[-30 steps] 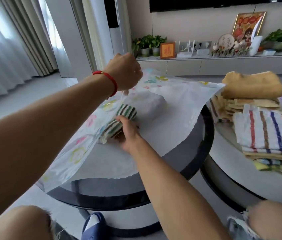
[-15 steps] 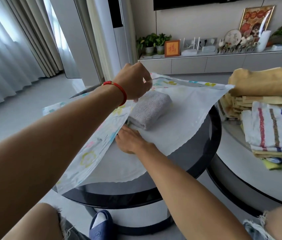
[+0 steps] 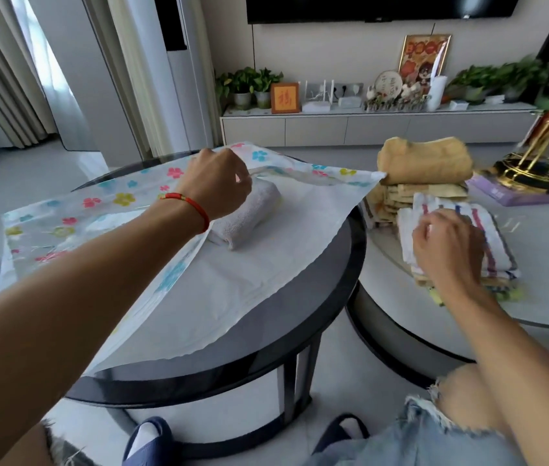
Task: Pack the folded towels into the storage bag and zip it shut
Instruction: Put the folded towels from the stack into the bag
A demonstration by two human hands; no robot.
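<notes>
left hand pinches the storage bag's floral top flap, holding it up over the grey towel inside. right hand, fingers curled, reaches onto the striped towel stack right of the bag; grip unclear. towels look soft and light, will sag: take by the folded edge, palm under.

Grey towel partly blocks the storage bag mouth.

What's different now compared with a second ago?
The right hand let go of the green-striped towel inside the storage bag, pulled out and moved right to the striped towel topping the stack. Whether it grips yet is unclear. A grey towel now shows at the opening. The left hand still pinches the flowered flap up.
</notes>
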